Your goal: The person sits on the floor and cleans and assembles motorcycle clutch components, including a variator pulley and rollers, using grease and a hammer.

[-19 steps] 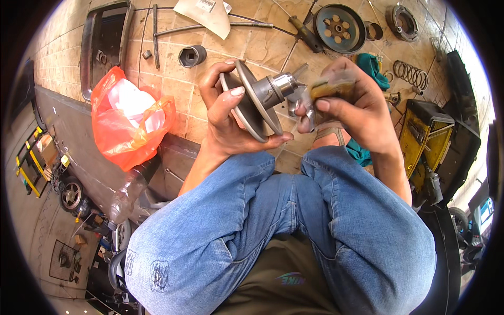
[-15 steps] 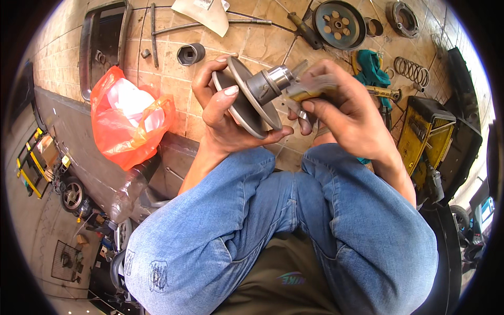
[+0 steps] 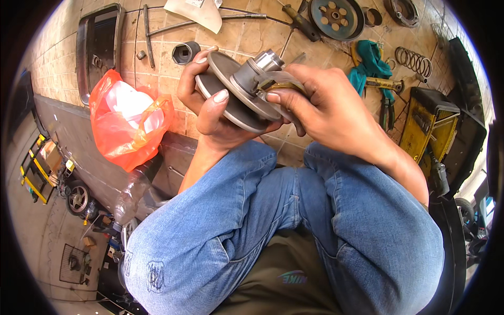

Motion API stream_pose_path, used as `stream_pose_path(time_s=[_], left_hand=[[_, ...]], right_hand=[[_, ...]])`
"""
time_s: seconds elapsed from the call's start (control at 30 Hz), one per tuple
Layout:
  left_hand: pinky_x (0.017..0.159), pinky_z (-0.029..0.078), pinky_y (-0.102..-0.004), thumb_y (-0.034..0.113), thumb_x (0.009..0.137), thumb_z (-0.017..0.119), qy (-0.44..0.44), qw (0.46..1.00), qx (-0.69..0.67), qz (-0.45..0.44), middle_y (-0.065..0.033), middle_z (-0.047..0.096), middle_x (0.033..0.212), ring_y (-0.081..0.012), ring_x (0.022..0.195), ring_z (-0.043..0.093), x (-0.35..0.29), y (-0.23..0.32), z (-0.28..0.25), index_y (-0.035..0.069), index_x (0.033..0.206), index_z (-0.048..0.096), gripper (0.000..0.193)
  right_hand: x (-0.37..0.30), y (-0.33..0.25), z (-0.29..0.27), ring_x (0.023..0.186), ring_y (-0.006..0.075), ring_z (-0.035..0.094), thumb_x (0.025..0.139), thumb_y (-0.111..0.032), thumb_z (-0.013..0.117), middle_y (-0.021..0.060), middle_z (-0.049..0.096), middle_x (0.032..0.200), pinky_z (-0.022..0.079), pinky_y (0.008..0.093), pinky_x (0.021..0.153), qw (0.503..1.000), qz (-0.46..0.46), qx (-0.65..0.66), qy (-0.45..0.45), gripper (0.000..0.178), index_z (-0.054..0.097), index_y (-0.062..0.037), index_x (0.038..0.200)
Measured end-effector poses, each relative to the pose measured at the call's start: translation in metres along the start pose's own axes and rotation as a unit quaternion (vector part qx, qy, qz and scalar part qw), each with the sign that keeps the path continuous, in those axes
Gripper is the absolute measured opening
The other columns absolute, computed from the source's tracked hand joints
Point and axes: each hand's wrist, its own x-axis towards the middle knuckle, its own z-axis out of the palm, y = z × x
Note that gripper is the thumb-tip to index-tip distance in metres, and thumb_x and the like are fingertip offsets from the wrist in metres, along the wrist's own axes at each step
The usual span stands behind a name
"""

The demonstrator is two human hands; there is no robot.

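Note:
Over my knees, my left hand (image 3: 211, 116) grips a scooter's grooved driven pulley (image 3: 227, 74). Its fingers wrap behind the two steel discs and the thumb lies across the near rim. The pulley is tilted, its shiny hub pointing up and away from me. My right hand (image 3: 328, 102) is closed on a small metal tool with a yellowish edge (image 3: 283, 85). That tool rests against the side of the hub, just above the upper disc. My fingers cover much of it, so its exact kind cannot be made out.
Beyond my hands, a large socket (image 3: 185, 53), a T-handle bar (image 3: 205, 24), a clutch bell (image 3: 336, 20) and a coil spring (image 3: 413, 62) lie on the tiles. An orange plastic bag (image 3: 123, 136) sits at left. A yellow-and-black toolbox (image 3: 428, 118) stands at right, near a teal cloth (image 3: 371, 64).
The pulley has shifted slightly left and its hub has tipped more upright. My right hand has brought the tool from beside the hub's end down against the hub's side.

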Motion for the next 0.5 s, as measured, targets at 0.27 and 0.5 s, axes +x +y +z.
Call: stream_pose_path(time_s=[0.27, 0.5], left_hand=[[0.102, 0.048, -0.0613, 0.063, 0.073, 0.086, -0.040, 0.999, 0.015, 0.008, -0.0244, 0.032, 0.143, -0.0430, 0.130, 0.044, 0.0090, 0.0034, -0.0009, 0.029, 0.139, 0.033, 0.092], [0.103, 0.048, -0.0610, 0.057, 0.071, 0.090, -0.011, 1.000, 0.009, 0.011, -0.0218, 0.033, 0.142, -0.0433, 0.130, 0.045, 0.0074, 0.0042, 0.0065, 0.030, 0.137, 0.035, 0.090]], right_hand=[[0.0016, 0.0047, 0.0047, 0.076, 0.0463, 0.068, 0.092, -0.014, 0.068, 0.0295, 0.065, 0.077, 0.054, 0.0506, 0.065, 0.998, -0.045, -0.025, 0.024, 0.019, 0.069, 0.0054, 0.096], [0.0010, 0.0047, 0.0045, 0.073, 0.0472, 0.066, 0.093, -0.014, 0.068, 0.0292, 0.064, 0.075, 0.052, 0.0515, 0.064, 0.998, -0.043, -0.033, 0.024, 0.019, 0.069, 0.0051, 0.093]])
